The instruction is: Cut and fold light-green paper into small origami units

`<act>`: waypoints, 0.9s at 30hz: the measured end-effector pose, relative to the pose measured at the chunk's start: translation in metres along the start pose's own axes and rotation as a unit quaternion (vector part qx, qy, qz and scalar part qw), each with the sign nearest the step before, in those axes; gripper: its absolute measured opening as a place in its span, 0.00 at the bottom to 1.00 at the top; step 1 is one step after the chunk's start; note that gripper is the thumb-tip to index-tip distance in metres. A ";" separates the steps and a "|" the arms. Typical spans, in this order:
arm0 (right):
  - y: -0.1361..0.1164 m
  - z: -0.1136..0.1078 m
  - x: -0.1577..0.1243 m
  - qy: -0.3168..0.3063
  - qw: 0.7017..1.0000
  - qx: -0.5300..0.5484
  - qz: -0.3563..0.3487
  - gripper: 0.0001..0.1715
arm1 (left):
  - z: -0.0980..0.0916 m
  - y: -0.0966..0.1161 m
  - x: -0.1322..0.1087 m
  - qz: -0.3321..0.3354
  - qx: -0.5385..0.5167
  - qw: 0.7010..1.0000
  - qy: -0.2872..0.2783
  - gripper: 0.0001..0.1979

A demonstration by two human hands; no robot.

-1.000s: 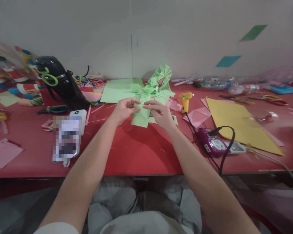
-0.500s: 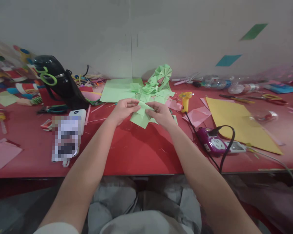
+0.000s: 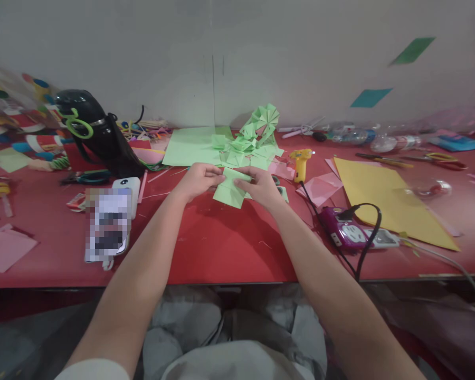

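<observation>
A light green sheet of paper [image 3: 230, 194] with crease lines is held up over the red table [image 3: 221, 248], between both hands. My left hand [image 3: 200, 180] pinches its upper left edge between thumb and fingers. On the other side, my right hand [image 3: 261, 186] grips the upper right part, thumb lying on the paper's face. Just behind the hands are folded green paper pieces [image 3: 245, 143] in a pile, resting partly on a larger green sheet [image 3: 188, 148].
A yellow glue gun [image 3: 301, 163], pink paper [image 3: 320, 188], a purple power socket [image 3: 342, 229] with cables and yellow sheets [image 3: 391, 200] lie right. Left are a phone [image 3: 108, 224], a black holder [image 3: 97, 132] and pliers [image 3: 87, 178]. A wall stands behind.
The green paper has turned slightly and shifted a little to the right. My left hand has moved slightly down and left, its grip now at the paper's edge.
</observation>
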State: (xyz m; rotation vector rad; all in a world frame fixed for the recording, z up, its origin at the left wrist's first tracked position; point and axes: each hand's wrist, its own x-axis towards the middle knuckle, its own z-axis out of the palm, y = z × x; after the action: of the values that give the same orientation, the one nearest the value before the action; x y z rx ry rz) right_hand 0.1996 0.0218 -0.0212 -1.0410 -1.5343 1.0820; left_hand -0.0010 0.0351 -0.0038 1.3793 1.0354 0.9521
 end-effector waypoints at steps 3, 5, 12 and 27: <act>0.000 -0.001 0.001 0.000 1.000 -0.003 -0.003 0.22 | 0.000 0.001 -0.001 -0.005 -0.007 1.000 -0.008 0.15; -0.001 -0.001 0.000 0.000 1.000 -0.001 0.000 0.21 | 0.000 0.000 -0.001 -0.003 -0.007 1.000 -0.013 0.15; -0.003 0.000 -0.001 -0.006 1.000 0.011 0.012 0.21 | 0.001 0.001 0.000 0.003 0.011 1.000 -0.011 0.13; -0.012 0.003 -0.005 -0.020 0.998 -0.053 0.008 0.18 | 0.006 -0.004 0.000 0.051 0.133 0.987 -0.070 0.13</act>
State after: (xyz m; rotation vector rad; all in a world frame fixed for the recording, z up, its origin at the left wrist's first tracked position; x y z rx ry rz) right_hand 0.1960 0.0139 -0.0115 -1.1116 -1.6333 1.0484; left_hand 0.0047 0.0333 -0.0086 1.7080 1.0204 0.7979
